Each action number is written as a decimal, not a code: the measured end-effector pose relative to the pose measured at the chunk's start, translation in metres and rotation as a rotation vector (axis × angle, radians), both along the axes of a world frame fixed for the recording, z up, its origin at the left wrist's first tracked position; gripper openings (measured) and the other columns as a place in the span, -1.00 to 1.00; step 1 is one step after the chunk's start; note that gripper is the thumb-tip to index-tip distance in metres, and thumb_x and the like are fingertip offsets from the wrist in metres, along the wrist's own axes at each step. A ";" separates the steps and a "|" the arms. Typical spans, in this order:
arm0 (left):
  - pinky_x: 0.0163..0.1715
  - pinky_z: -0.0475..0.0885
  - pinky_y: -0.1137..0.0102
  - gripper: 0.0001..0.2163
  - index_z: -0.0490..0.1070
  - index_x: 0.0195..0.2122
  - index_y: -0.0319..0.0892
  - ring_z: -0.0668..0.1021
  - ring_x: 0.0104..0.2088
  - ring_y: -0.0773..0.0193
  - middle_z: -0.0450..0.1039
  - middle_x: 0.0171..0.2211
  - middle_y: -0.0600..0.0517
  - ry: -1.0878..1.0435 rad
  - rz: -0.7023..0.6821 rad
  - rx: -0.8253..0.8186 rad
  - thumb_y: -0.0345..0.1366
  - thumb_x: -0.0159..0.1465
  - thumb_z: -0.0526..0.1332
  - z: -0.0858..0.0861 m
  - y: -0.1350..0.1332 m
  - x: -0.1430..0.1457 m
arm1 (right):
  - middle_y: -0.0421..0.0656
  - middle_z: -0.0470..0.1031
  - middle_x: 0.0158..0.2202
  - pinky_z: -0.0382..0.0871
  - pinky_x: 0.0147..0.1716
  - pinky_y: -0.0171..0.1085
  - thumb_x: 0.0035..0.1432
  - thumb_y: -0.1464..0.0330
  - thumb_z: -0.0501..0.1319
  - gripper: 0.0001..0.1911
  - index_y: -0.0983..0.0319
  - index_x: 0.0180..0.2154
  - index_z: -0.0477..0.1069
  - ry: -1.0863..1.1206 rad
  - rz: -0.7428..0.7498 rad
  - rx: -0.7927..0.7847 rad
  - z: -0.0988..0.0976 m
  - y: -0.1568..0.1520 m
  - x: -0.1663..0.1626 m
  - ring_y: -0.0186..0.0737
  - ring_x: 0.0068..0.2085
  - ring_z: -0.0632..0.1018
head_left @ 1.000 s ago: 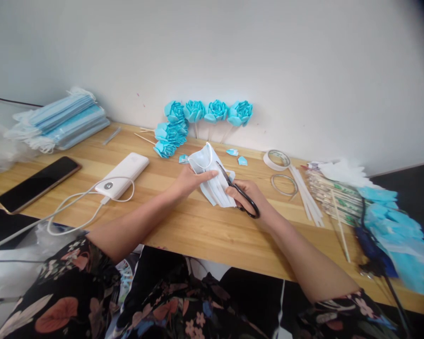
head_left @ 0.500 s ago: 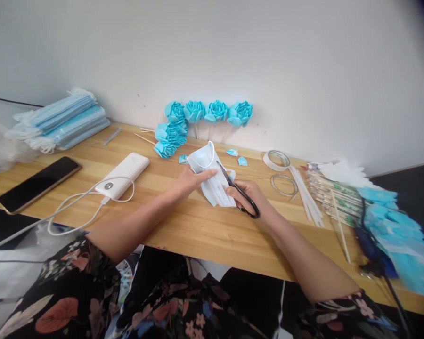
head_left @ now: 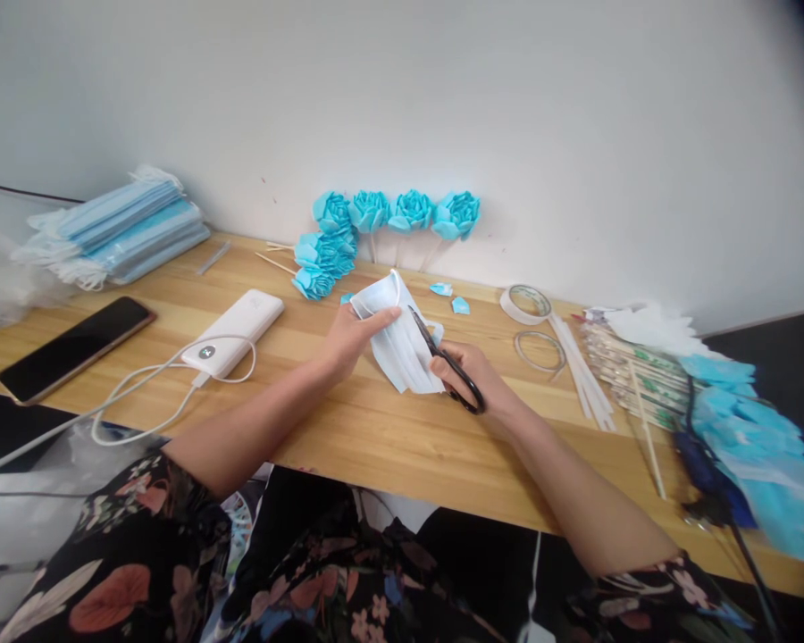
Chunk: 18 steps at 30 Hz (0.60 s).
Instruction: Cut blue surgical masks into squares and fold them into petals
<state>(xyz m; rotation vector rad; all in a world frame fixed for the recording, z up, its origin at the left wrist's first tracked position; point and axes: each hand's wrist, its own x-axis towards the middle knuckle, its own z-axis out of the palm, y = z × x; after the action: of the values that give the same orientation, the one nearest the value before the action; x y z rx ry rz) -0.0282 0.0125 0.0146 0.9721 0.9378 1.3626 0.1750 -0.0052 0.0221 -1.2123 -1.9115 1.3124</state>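
Note:
Pale blue and pleated, a face mask [head_left: 402, 353] is gripped by my left hand [head_left: 356, 335], its thumb lying across the front. The mask hangs above the middle of the table with its white ear loop upward. Black-handled scissors [head_left: 465, 382] are in my right hand [head_left: 474, 371], fingers closed round the handles. Their blades lie along the mask's right part; whether they are cutting into it I cannot tell. Two small blue scraps [head_left: 460, 305] lie behind the mask. Several blue rose-like flowers [head_left: 412, 212] on sticks stand or lie by the wall.
A mask stack [head_left: 130, 228], a phone [head_left: 73, 348] and a white power bank [head_left: 234, 330] with its cable occupy the left. Toward the right are a tape roll [head_left: 526, 304], a wire ring [head_left: 540, 351], white strips [head_left: 582, 375], wrapped sticks [head_left: 620, 362] and blue fabric [head_left: 750, 429].
My left hand and the mask have shifted slightly to the left. The scissors have also moved a little left, and their angle is slightly steeper.

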 end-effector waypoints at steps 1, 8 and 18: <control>-0.07 0.50 0.16 -0.63 0.53 -0.24 -0.25 0.63 -0.17 0.03 0.64 -0.22 -0.10 0.002 -0.011 -0.002 -0.15 0.00 0.49 0.000 0.000 0.000 | -0.30 0.23 -0.66 0.03 -0.61 -0.32 0.00 -0.28 0.19 -0.36 0.16 -0.52 0.20 0.003 0.011 0.011 0.000 0.000 0.000 -0.38 -0.61 0.24; -0.08 0.50 0.16 -0.64 0.54 -0.28 -0.26 0.63 -0.19 0.02 0.63 -0.26 -0.10 0.049 -0.052 -0.002 -0.12 0.00 0.48 0.001 -0.002 0.002 | -0.27 0.24 -0.61 0.05 -0.56 -0.31 0.01 -0.31 0.17 -0.35 0.16 -0.48 0.21 -0.003 0.039 0.012 -0.002 0.002 0.001 -0.33 -0.56 0.27; -0.11 0.51 0.21 -0.64 0.53 -0.25 -0.25 0.63 -0.19 0.04 0.63 -0.26 -0.08 0.042 -0.032 -0.014 -0.09 0.06 0.46 -0.003 0.000 0.000 | -0.31 0.20 -0.65 0.04 -0.59 -0.32 0.01 -0.26 0.22 -0.37 0.16 -0.52 0.17 0.035 0.008 -0.022 -0.001 0.000 0.001 -0.38 -0.61 0.23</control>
<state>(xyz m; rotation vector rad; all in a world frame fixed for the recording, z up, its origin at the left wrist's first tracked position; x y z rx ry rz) -0.0285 0.0128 0.0114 1.0042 0.9580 1.3123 0.1760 -0.0051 0.0207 -1.1857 -1.8840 1.3531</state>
